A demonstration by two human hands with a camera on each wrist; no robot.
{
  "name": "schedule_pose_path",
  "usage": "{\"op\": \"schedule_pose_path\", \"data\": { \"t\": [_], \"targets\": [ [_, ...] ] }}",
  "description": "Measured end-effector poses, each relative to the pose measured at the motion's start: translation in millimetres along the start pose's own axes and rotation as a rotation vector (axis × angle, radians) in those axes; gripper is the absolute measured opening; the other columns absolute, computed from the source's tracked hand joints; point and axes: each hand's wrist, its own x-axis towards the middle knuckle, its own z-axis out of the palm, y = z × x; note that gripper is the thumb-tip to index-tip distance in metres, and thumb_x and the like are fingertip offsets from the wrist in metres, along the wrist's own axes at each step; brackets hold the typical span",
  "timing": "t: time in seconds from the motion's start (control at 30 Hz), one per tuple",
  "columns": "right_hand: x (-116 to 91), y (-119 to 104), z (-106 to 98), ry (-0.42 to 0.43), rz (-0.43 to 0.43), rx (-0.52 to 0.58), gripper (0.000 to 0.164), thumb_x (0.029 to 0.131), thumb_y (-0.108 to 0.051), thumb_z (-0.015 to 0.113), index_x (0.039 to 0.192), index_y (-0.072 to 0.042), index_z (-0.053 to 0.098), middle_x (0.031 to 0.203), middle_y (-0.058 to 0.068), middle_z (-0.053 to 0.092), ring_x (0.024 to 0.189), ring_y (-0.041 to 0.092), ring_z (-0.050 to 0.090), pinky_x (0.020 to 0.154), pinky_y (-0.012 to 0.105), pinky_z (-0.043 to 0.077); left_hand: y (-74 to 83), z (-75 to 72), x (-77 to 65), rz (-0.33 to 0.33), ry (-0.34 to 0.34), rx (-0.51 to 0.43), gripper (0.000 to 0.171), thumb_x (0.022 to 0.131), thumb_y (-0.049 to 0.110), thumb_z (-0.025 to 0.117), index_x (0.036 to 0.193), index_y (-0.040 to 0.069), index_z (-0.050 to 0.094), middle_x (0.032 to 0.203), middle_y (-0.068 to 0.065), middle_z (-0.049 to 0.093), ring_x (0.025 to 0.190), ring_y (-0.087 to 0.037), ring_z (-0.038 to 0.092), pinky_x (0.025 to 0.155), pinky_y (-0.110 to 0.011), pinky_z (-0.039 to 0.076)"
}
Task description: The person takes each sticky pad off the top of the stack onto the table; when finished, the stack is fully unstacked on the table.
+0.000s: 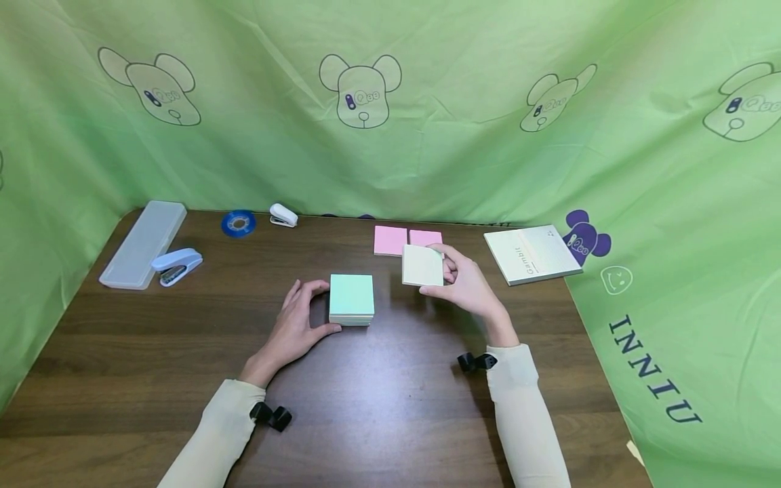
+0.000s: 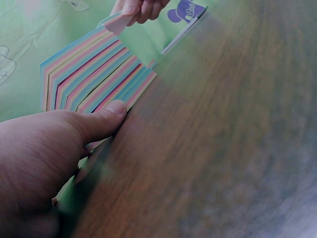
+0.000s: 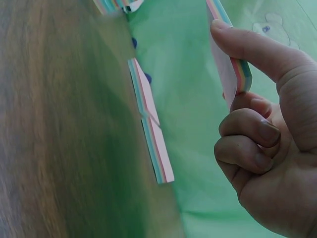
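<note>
Stacking seems in hand: the right hand's (image 1: pixel 466 283) fingers pinch a pale pad (image 1: pixel 422 266) above the desk (image 1: pixel 378 427), two pink pads (image 1: pixel 390 240) just beyond them; the left hand's (image 1: pixel 293 324) fingers clasp the green-topped stack (image 1: pixel 350 295) — the next move likely calls for setting the pad squarely on it.

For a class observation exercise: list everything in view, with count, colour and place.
Table: 1, brown, foreground
Pad stack: 1, green-topped, table centre
Cream pad: 1, cream, above table
Pink pads: 2, pink, rear centre
Notebook: 1, whitish, rear right
Long case: 1, pale grey, far left
Large stapler: 1, pale blue, beside case
Tape roll: 1, blue, rear left
Small stapler: 1, white, beside tape
Curtain: at least 1, green, behind table
Pale object: 1, right table edge
Sleeves: 2, whitish, on forearms
Wrist cameras: 2, black, wrists
Left hand: 1, gripping pad stack
Right hand: 1, holding cream pad
</note>
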Motion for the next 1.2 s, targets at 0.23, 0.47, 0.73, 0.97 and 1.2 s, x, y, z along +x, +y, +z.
{"op": "schedule_pose_path", "data": {
  "t": [0.23, 0.47, 0.73, 0.97, 1.2],
  "targets": [
    [1.5, 14.9, -6.9, 0.001, 0.009, 0.004, 0.084, 0.082, -0.007, 0.100, 0.155, -0.009, 0.059, 0.081, 0.004, 0.041, 0.077, 0.018, 0.040, 0.071, 0.026, 0.034, -0.5, 0.4, 1.2, 0.005, 0.002, 0.004, 0.086, 0.082, 0.011, 0.101, 0.149, 0.003, 0.048, 0.149, -0.022, 0.062, 0.146, -0.040, 0.055, 0.138, -0.062, 0.012],
    [2.6, 24.4, -12.6, 0.014, 0.025, 0.013, 0.086, 0.081, -0.004, 0.100, 0.156, -0.008, 0.058, 0.080, 0.003, 0.038, 0.075, 0.017, 0.037, 0.069, 0.025, 0.032, 0.1, 0.0, 1.8, 0.006, 0.005, 0.010, 0.086, 0.081, 0.012, 0.101, 0.148, 0.003, 0.048, 0.149, -0.021, 0.063, 0.146, -0.040, 0.056, 0.138, -0.060, 0.012],
    [1.7, 34.0, -19.9, 0.062, 0.070, 0.002, 0.081, 0.082, 0.004, 0.095, 0.154, -0.002, 0.057, 0.080, 0.008, 0.039, 0.074, 0.014, 0.037, 0.067, 0.023, 0.030, -0.8, 0.1, 1.1, 0.014, 0.011, 0.001, 0.085, 0.081, 0.011, 0.101, 0.148, 0.003, 0.049, 0.149, -0.020, 0.063, 0.145, -0.039, 0.057, 0.139, -0.059, 0.012],
    [-7.8, 11.9, -29.9, 0.056, 0.076, 0.007, 0.079, 0.084, 0.004, 0.093, 0.153, 0.004, 0.055, 0.078, 0.010, 0.039, 0.072, 0.012, 0.037, 0.066, 0.023, 0.030, -0.5, -0.1, 0.4, 0.019, 0.015, -0.003, 0.087, 0.081, 0.011, 0.101, 0.149, 0.003, 0.048, 0.149, -0.021, 0.063, 0.145, -0.039, 0.057, 0.139, -0.057, 0.011],
    [-13.0, 13.8, -39.6, 0.078, 0.104, 0.031, 0.077, 0.085, 0.004, 0.092, 0.152, 0.004, 0.055, 0.081, 0.012, 0.038, 0.074, 0.013, 0.036, 0.066, 0.022, 0.029, -0.8, 1.1, -0.2, 0.038, 0.025, -0.003, 0.087, 0.080, 0.011, 0.101, 0.148, 0.002, 0.049, 0.147, -0.022, 0.063, 0.143, -0.041, 0.058, 0.138, -0.060, 0.013]
  ]
}}
